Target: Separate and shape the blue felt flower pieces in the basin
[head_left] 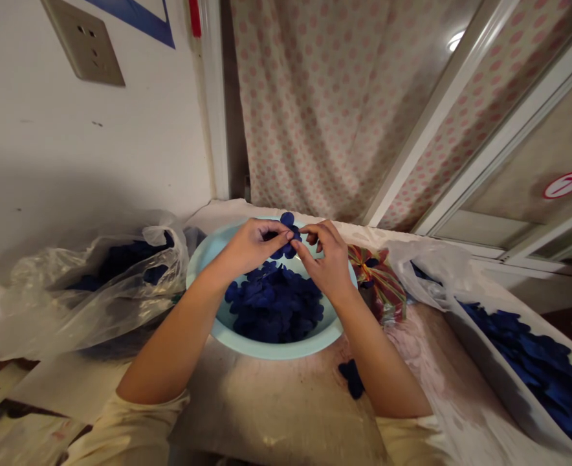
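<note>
Above the far part of a light blue basin (266, 349), a dark blue fabric-like flower (287, 220) is held up between my two hands. My left hand (261, 244) pinches it at the centre between thumb and fingers. From the other side, the thumb of my right hand (325, 257) meets my left fingertips at the flower's middle, and its index finger touches near a petal. Whether the flower is one layer or several stacked, I cannot tell. Many similar blue flower pieces (276, 304) lie heaped in the basin below.
A clear plastic bag (72, 317) with dark blue pieces lies on the left. To the right are a red-and-gold striped bag (387, 281), another plastic bag (441, 272) and a white box (484, 369) of blue pieces. One loose flower piece (351, 378) rests on the table (266, 408).
</note>
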The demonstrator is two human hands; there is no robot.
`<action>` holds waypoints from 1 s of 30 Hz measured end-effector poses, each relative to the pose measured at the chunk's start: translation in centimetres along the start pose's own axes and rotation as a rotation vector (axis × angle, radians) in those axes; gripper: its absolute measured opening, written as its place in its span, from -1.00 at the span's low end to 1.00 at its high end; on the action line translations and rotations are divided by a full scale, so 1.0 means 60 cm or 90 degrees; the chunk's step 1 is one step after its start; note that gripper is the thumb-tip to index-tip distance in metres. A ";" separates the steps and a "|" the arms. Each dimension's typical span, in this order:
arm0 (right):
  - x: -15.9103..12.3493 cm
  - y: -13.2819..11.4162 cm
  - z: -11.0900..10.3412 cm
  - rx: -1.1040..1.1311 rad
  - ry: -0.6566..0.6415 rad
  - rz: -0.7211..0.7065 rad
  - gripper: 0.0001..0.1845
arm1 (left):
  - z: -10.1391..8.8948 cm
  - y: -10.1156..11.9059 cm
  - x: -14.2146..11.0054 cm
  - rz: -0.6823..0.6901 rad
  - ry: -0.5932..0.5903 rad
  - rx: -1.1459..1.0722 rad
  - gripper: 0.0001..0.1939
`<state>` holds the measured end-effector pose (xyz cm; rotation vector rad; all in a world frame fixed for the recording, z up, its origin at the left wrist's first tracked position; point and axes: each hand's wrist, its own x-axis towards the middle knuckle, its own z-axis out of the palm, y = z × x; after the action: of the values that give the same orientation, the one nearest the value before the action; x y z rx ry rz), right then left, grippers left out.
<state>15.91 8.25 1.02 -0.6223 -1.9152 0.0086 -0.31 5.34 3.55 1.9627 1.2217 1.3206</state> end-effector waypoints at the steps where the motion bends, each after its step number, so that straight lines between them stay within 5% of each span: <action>1: 0.000 0.002 0.001 0.001 -0.013 -0.004 -0.87 | 0.001 -0.001 -0.001 0.003 -0.007 0.000 -0.73; 9: -0.001 0.008 0.003 -0.026 0.045 -0.035 -0.87 | -0.003 -0.007 0.002 -0.052 0.068 0.032 -0.69; 15: 0.001 0.004 0.002 -0.063 -0.168 -0.074 -0.81 | -0.007 -0.006 0.001 -0.080 0.056 0.062 -0.77; 21: 0.000 0.011 -0.002 0.005 0.043 -0.003 -0.76 | 0.004 -0.014 -0.004 -0.054 -0.048 0.041 -0.78; 30: -0.001 0.013 0.006 0.027 0.028 -0.039 -0.76 | 0.006 -0.004 -0.007 0.012 -0.086 0.069 -0.81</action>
<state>15.94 9.00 0.59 -0.5317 -1.8858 -0.0038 -0.16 5.14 3.05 2.1065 1.2351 1.1318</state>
